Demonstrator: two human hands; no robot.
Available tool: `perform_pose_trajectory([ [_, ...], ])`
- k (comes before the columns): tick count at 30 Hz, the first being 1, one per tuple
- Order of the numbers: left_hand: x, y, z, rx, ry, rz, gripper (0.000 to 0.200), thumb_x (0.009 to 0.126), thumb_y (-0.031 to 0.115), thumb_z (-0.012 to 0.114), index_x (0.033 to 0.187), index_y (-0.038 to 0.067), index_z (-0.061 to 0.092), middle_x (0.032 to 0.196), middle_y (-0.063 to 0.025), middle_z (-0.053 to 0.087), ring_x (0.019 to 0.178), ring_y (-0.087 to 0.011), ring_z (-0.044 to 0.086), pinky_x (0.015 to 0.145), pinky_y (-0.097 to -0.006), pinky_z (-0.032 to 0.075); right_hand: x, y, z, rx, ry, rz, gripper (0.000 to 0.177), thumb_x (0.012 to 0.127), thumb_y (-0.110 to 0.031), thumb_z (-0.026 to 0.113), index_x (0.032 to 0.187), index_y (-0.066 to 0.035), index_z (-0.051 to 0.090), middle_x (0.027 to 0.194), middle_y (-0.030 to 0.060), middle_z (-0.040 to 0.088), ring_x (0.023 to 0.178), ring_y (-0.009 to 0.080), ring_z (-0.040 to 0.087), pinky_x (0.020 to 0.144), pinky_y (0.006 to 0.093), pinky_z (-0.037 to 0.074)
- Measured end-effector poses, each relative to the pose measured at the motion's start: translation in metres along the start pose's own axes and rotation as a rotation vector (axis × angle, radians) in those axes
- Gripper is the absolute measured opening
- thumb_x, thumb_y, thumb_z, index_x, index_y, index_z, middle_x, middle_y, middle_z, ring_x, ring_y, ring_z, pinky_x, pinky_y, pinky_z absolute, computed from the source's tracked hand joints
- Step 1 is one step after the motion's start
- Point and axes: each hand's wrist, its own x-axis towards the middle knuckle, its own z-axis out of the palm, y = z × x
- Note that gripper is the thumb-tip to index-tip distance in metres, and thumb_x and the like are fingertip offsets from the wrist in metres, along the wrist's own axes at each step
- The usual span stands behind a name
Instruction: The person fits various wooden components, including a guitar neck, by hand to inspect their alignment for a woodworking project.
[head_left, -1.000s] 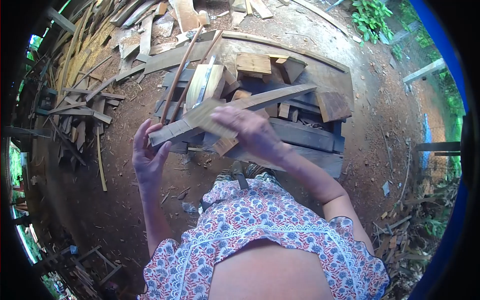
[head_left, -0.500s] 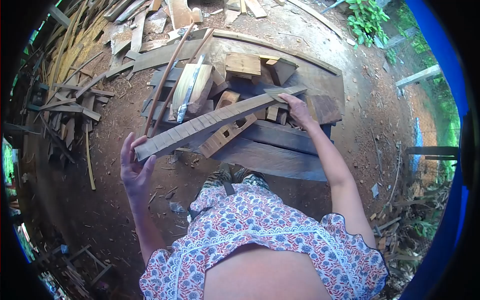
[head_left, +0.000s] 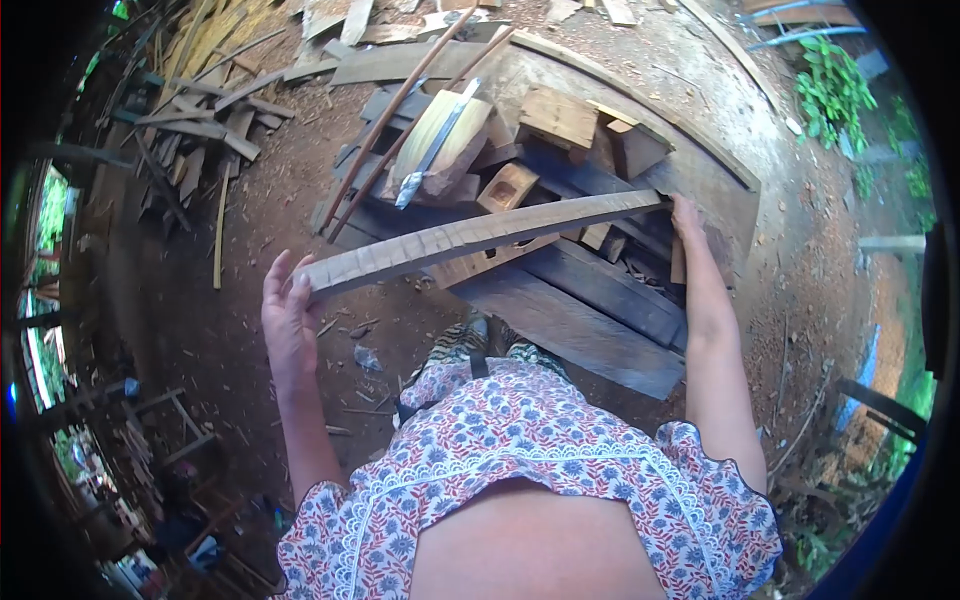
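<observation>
A long, narrow wooden batten [head_left: 480,230] with cross marks along its face is held up across the front of me. My left hand [head_left: 288,315] grips its left end, thumb on the near side. At the far right end, my right hand [head_left: 687,222] is closed around the tip, its fingers partly hidden. Beneath the batten lies a wooden block with cut slots [head_left: 492,260], partly covered by it. Just behind sits another block with a hollow [head_left: 508,187].
Dark planks [head_left: 600,295] form a low work surface before me. On it are a pale wood chunk [head_left: 428,150] with a metal strip [head_left: 440,140] and a squared block [head_left: 556,116]. Two thin brown rods [head_left: 400,92] lean there. Scrap wood [head_left: 200,130] is piled at left.
My right hand has slid outward to the batten's far right end. My left hand stays at the left end. The camera view has turned, so the surroundings appear shifted right.
</observation>
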Motion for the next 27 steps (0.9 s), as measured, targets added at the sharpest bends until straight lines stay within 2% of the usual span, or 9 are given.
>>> perform_pose_trajectory([
  [4,0.004,-0.012,-0.006,-0.170,-0.044,-0.129,0.053,0.089,0.005,0.056,0.136,0.001,0.033,0.130,-0.0187,0.048,0.115,-0.0236,0.053,0.097,-0.0354,0.047,-0.038,-0.061,-0.057,0.023,0.050,-0.027,0.048,0.082,0.003,0.043,0.123,-0.016,0.056,0.114,0.0180,0.062,0.105,0.0379,0.059,0.088,0.0460,0.047],
  [6,0.005,-0.015,-0.006,-0.209,-0.071,-0.126,0.054,0.089,0.005,0.056,0.137,0.000,0.032,0.130,-0.0200,0.047,0.117,-0.0245,0.052,0.098,-0.0366,0.046,-0.071,-0.114,-0.090,0.229,0.138,-0.144,0.040,0.084,0.002,0.042,0.117,-0.012,0.060,0.114,0.0167,0.063,0.106,0.0328,0.060,0.090,0.0420,0.048],
  [8,0.008,-0.012,-0.005,-0.259,-0.137,-0.113,0.055,0.089,0.004,0.055,0.138,0.000,0.031,0.132,-0.0207,0.046,0.120,-0.0248,0.050,0.099,-0.0365,0.046,-0.085,-0.150,-0.095,0.260,0.228,-0.297,0.043,0.081,0.005,0.042,0.117,-0.012,0.060,0.116,0.0137,0.062,0.105,0.0304,0.061,0.090,0.0395,0.049],
  [10,0.012,-0.011,-0.007,-0.254,-0.191,-0.086,0.054,0.090,0.004,0.054,0.138,0.001,0.031,0.133,-0.0204,0.046,0.121,-0.0250,0.050,0.100,-0.0367,0.046,-0.124,-0.220,-0.139,0.309,0.263,-0.437,0.045,0.080,0.007,0.043,0.117,-0.013,0.060,0.117,0.0122,0.063,0.103,0.0294,0.062,0.089,0.0380,0.050],
  [13,0.012,-0.001,-0.008,-0.230,-0.276,-0.059,0.053,0.091,0.004,0.053,0.139,0.002,0.031,0.135,-0.0194,0.045,0.122,-0.0248,0.049,0.100,-0.0369,0.046,-0.167,-0.310,-0.175,0.447,0.256,-0.680,0.042,0.079,0.005,0.053,0.119,-0.009,0.059,0.117,0.0124,0.063,0.105,0.0292,0.061,0.092,0.0378,0.049],
  [17,0.010,0.004,-0.010,-0.137,-0.363,0.001,0.053,0.092,0.003,0.052,0.141,0.005,0.031,0.136,-0.0174,0.045,0.119,-0.0235,0.052,0.098,-0.0364,0.047,-0.221,-0.400,-0.190,0.512,0.329,-0.971,0.035,0.079,0.002,0.058,0.112,-0.009,0.063,0.111,0.0128,0.065,0.104,0.0274,0.063,0.090,0.0374,0.051],
  [19,0.009,0.005,-0.009,-0.125,-0.376,0.020,0.053,0.092,0.002,0.051,0.141,0.003,0.030,0.135,-0.0182,0.046,0.118,-0.0233,0.052,0.098,-0.0364,0.048,-0.227,-0.410,-0.187,0.506,0.360,-1.012,0.034,0.079,0.002,0.058,0.110,-0.010,0.063,0.109,0.0129,0.065,0.103,0.0273,0.063,0.089,0.0377,0.051],
  [21,0.007,0.004,-0.010,-0.113,-0.362,0.023,0.053,0.092,0.000,0.050,0.141,0.003,0.030,0.135,-0.0185,0.046,0.117,-0.0229,0.053,0.097,-0.0366,0.049,-0.225,-0.403,-0.184,0.496,0.262,-0.969,0.034,0.078,0.001,0.059,0.110,-0.010,0.062,0.110,0.0111,0.065,0.104,0.0266,0.063,0.090,0.0372,0.051],
  [27,0.008,-0.006,-0.012,-0.091,-0.337,0.021,0.050,0.093,0.001,0.048,0.140,0.004,0.032,0.135,-0.0181,0.046,0.119,-0.0246,0.052,0.099,-0.0377,0.048,-0.184,-0.294,-0.149,0.323,0.266,-0.757,0.030,0.078,0.000,0.056,0.106,-0.010,0.063,0.111,0.0097,0.066,0.103,0.0271,0.063,0.091,0.0382,0.049],
])
